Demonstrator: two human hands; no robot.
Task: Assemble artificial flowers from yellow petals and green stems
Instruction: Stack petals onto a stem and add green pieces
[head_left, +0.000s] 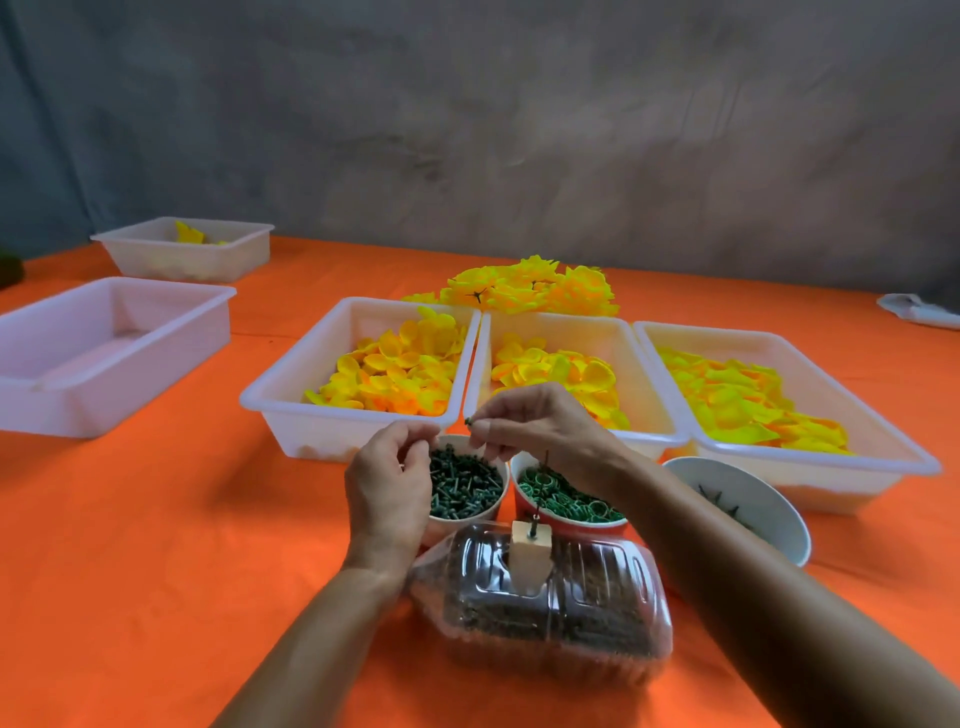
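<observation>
While a heap of finished flowers (530, 286) is already sitting behind the trays, the job is looking partway through, with plenty of loose stock left. Right hand (540, 421) is pinching a small green stem piece (469, 421) between thumb and fingertips, holding it just above the stem cup (465, 486). Left hand (389, 483) is hovering at that cup's left rim with fingers curled; can't tell if it's gripping anything. Three trays of yellow petals (400, 371) are lying across the middle of the orange surface (156, 545), all still well stocked, so many flowers are remaining. Ring cup (566, 501) is sitting just right of the stem cup, a white bowl (748, 499) further right. Wooden block with an upright pin (530, 551) is standing on a clear box (550, 597) nearest the person, with no petals on it, so this flower is seemingly just starting. Far-left trays: one (104, 353) showing no parts, one (187, 249) holding a few yellow pieces.
</observation>
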